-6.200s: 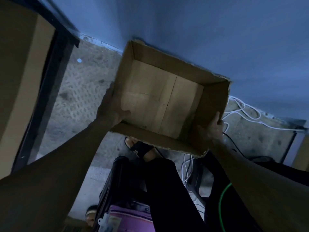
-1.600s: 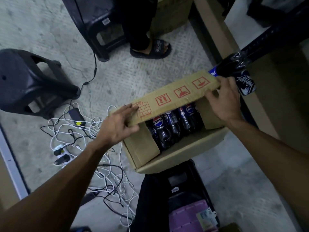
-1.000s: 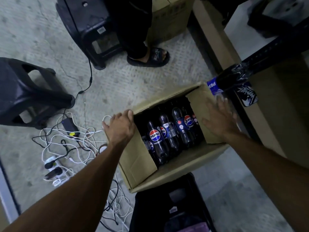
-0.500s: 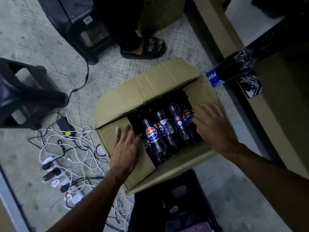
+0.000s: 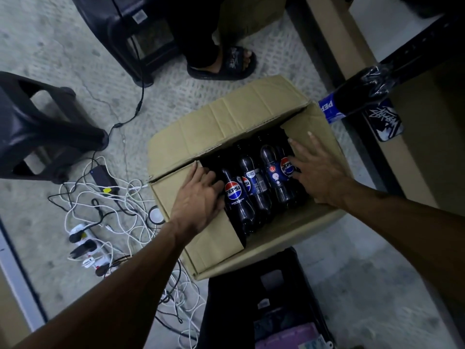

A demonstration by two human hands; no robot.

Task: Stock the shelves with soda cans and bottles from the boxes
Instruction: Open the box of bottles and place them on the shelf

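An open cardboard box (image 5: 221, 127) sits on the floor, flaps folded out. Inside lie several dark Pepsi bottles (image 5: 254, 190) packed side by side. My left hand (image 5: 198, 197) reaches over the left flap, fingers touching the leftmost bottle (image 5: 235, 197). My right hand (image 5: 319, 175) is spread flat over the right side of the box, fingers straight, resting at the rightmost bottle (image 5: 283, 172). Neither hand grips anything. Another Pepsi bottle (image 5: 352, 102) lies on the edge of the shelf frame at the upper right.
A wooden shelf unit with a black frame (image 5: 412, 61) stands to the right. Black plastic stools (image 5: 42, 127) are at the left and top. Tangled white cables and a power strip (image 5: 88, 243) cover the floor left of the box. A person's sandalled foot (image 5: 226, 64) stands behind the box.
Both hands have moved forward into the box from its flaps. The left hand slid from the flap to the leftmost bottle; the right reached deeper over the right bottles.
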